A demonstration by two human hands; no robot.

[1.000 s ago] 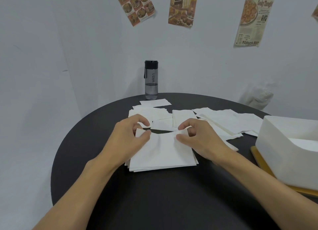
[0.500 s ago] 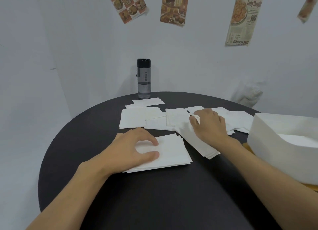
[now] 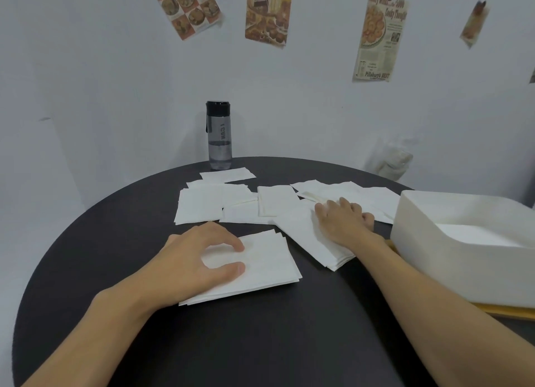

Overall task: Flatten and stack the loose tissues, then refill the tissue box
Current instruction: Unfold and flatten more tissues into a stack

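- Pressing on a neat stack [image 3: 269,266] in the lower centre of the frame, the left hand [image 3: 199,259] has its fingers arched and relaxed. The tips of thumb and finger touch the top sheet and grasp nothing.
- The right hand [image 3: 343,221] lies flat, fingers spread and released, on a second pile [image 3: 307,239] just right of centre. This pile sits slanted, and its sheets fan out at the lower corner.
- Done, as I judge: two piles are made, so the flattening and stacking is well begun.
- Left to do: many loose tissues [image 3: 199,206] are spread across the middle of the frame. Some overlap, and one lies just beside the bottle [image 3: 219,135] at upper centre. They must join a pile, and the two piles must become one.
- The box [image 3: 434,259] stands at the right edge of the frame, top open, on a yellow board [image 3: 506,311]. Something white shows inside, but I cannot tell if it is tissues or the bottom, so I count the refill as not done.
- Edges: the table [image 3: 260,343] is round and dark. Its rim curves just behind the bottle and down the left of the frame, well apart from both piles.
- Open room: the lower part of the frame, between the two forearms, is bare table, good for sliding a pile. The second pile is near the box wall, so the right hand has little room on that side.
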